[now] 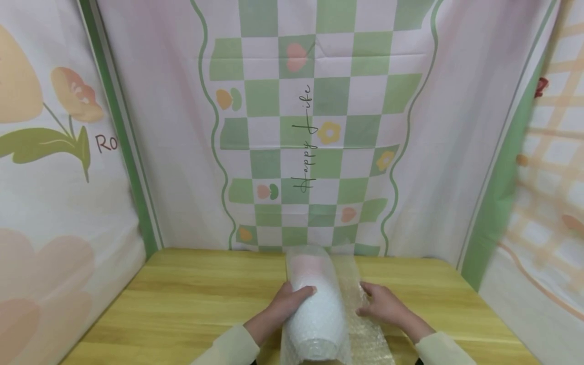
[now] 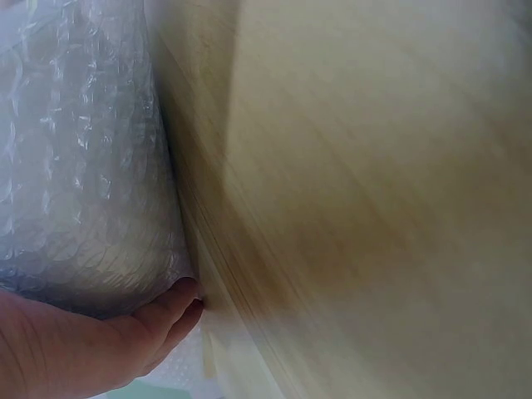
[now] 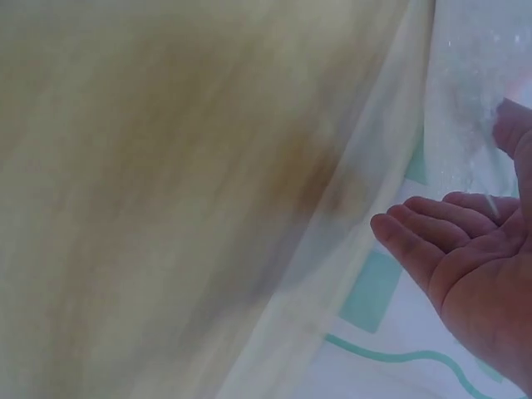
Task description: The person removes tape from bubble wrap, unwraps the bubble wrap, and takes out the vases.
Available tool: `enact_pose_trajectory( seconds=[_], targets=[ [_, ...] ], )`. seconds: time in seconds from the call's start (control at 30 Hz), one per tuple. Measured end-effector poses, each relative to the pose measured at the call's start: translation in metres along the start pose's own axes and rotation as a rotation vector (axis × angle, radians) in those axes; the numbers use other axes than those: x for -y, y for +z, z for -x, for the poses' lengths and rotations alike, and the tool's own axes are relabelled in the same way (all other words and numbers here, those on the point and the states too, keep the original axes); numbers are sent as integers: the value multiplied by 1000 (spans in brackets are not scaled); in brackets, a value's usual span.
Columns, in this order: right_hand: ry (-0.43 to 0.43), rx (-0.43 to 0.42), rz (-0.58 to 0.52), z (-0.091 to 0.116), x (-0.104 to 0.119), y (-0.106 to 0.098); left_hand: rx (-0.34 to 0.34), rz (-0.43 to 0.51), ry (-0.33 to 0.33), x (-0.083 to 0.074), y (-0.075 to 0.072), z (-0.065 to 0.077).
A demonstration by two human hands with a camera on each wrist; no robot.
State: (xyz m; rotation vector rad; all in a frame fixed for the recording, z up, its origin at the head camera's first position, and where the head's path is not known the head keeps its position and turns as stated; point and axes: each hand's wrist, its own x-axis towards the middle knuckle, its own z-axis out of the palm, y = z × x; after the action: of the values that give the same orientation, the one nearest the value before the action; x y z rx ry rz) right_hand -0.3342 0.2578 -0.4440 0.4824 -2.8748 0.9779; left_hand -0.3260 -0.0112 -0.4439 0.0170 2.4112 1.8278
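Observation:
A long, rounded white bundle [image 1: 317, 309] in bubble wrap lies on the table, with a pinkish patch showing through at its far end. What is inside is hidden. My left hand [image 1: 292, 299] grips the bundle's left side, thumb across its top; the left wrist view shows the fingers of this hand [image 2: 125, 345] against the bubbled surface. To the right, a loose flap of clear bubble wrap [image 1: 360, 324] stretches along the bundle. At the flap's outer edge is my right hand [image 1: 383, 304]. In the right wrist view that hand [image 3: 482, 266] has its fingers extended and thumb apart.
The wooden table [image 1: 205, 289] extends to both sides of the bundle. Behind it hangs a checkered green and white cloth [image 1: 337, 167] with lettering. Patterned cloths close in the left [image 1: 45, 203] and right [image 1: 543, 203] sides.

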Motion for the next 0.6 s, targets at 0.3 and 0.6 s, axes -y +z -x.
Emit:
enact_pose_trajectory(
  seconds=[0.3, 0.6],
  targets=[
    [1, -26, 87, 9, -4, 6, 5, 8, 17, 1, 0, 0],
    [-23, -25, 238, 16, 6, 7, 19, 30, 15, 0, -1, 0]
  ],
)
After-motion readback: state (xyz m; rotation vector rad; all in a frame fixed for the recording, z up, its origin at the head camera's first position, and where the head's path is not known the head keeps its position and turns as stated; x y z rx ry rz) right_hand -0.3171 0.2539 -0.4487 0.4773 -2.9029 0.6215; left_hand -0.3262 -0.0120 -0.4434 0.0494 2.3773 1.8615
